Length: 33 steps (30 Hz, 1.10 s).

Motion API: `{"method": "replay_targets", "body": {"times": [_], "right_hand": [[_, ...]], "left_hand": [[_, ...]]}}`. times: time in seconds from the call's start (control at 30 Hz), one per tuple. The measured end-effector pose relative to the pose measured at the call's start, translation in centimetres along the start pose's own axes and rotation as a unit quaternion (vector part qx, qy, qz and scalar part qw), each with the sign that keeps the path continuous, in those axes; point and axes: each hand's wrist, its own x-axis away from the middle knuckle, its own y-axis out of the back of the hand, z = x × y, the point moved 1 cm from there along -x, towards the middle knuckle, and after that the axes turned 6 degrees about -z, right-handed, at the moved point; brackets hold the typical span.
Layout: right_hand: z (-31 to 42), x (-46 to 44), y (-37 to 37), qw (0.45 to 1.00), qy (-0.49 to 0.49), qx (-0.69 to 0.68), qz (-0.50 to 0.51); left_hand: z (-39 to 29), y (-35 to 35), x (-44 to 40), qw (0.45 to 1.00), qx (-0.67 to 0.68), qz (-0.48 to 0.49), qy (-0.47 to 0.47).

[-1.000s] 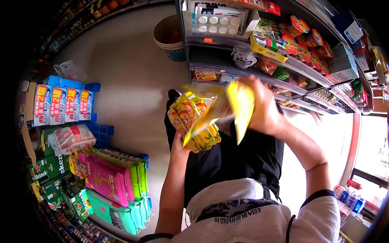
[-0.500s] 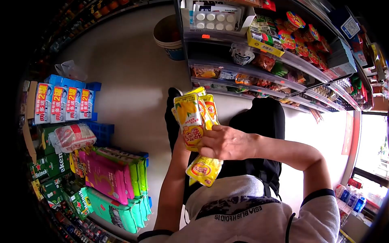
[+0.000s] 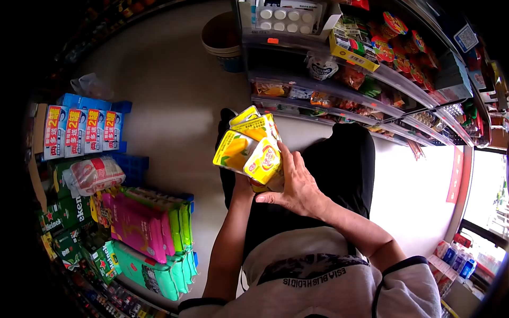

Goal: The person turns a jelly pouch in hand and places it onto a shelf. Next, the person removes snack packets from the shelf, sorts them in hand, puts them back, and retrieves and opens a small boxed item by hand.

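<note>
A stack of yellow snack pouches (image 3: 236, 150) printed with mango pictures is held in front of my body, above my lap. My left hand (image 3: 243, 185) supports the stack from below; its fingers are hidden behind the pouches. My right hand (image 3: 303, 191) lies along the stack's right side, its fingers stretched out and touching the pouch edges, its thumb spread apart near the bottom. The top pouch sits at an angle to those behind it.
Shelves (image 3: 339, 90) with packaged snacks and cup goods stand ahead to the right. A bucket (image 3: 225, 47) is beside them on the floor. At left are blue-and-white boxes (image 3: 85, 130), green beer cartons (image 3: 69, 217) and stacked pink bags (image 3: 135, 225).
The pouch that hung below my right hand is no longer there. My right hand has opened out along the stack's side, and the pouches have turned and tilted to the left.
</note>
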Motion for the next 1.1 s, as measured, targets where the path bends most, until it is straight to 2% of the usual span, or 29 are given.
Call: {"method": "replay_targets", "body": {"times": [0.1,0.13,0.2,0.23,0.27,0.3,0.33,0.43,0.5,0.53,0.57,0.6,0.7,0.73,0.87,0.97,1.0,1.1], "right_hand": [[-0.6,0.1,-0.7,0.999,-0.016,-0.028,-0.027],[-0.7,-0.1,-0.8,0.998,-0.036,-0.039,-0.027],[-0.6,-0.3,-0.5,0.997,-0.052,-0.056,-0.023],[-0.8,-0.5,-0.4,0.999,-0.022,-0.031,-0.038],[-1.1,-0.8,-0.3,0.998,0.008,-0.006,-0.054],[-1.4,-1.0,-0.1,0.997,0.038,0.020,-0.070],[-1.6,-1.2,0.1,0.998,0.025,0.024,-0.057],[-1.9,-1.5,-0.2,0.989,0.054,-0.053,-0.126],[-2.3,-1.6,-0.8,0.991,0.034,-0.087,-0.097],[-2.7,-1.7,-1.4,0.990,0.033,-0.105,-0.089],[-3.3,-1.9,-1.9,0.989,0.032,-0.123,-0.080],[-3.7,-2.3,-2.2,0.988,-0.006,-0.150,-0.027],[-4.1,-2.3,-2.7,0.979,-0.033,-0.203,-0.010],[-4.2,-2.2,-2.9,0.989,-0.035,-0.141,-0.021],[-3.8,-2.2,-2.9,0.987,-0.070,-0.138,-0.030],[-3.7,-2.5,-3.0,0.988,-0.094,-0.125,-0.010],[-3.3,-2.5,-2.9,0.987,-0.106,-0.122,-0.013],[-2.5,-2.5,-3.8,0.987,-0.099,-0.125,-0.038]], "left_hand": [[0.7,0.5,0.4,0.998,-0.059,-0.015,-0.029],[0.9,1.8,0.2,0.985,-0.158,-0.035,-0.060],[0.9,3.3,0.2,0.984,-0.153,-0.056,-0.068],[0.7,3.5,0.3,0.984,-0.151,-0.067,-0.072],[0.7,4.1,0.5,0.979,-0.188,-0.019,-0.082],[0.8,3.4,1.0,0.977,-0.192,-0.027,-0.089],[0.8,2.5,1.5,0.975,-0.196,-0.034,-0.095],[0.7,2.4,1.6,0.969,-0.216,-0.037,-0.110],[0.8,2.3,1.5,0.965,-0.227,-0.041,-0.123],[0.8,2.0,1.8,0.950,-0.277,-0.044,-0.141],[0.8,1.6,2.1,0.954,-0.265,-0.049,-0.129],[0.7,1.3,2.4,0.959,-0.254,-0.054,-0.117],[0.4,1.9,2.9,0.967,-0.232,-0.056,-0.090],[0.3,2.3,3.0,0.961,-0.252,-0.069,-0.090],[-0.6,2.5,3.9,0.936,-0.322,-0.117,-0.077],[-0.6,3.1,4.1,0.978,-0.188,-0.051,-0.076],[-0.6,3.0,4.3,0.976,-0.200,-0.050,-0.077],[-0.9,3.3,3.7,0.977,-0.208,0.041,-0.021]]}}
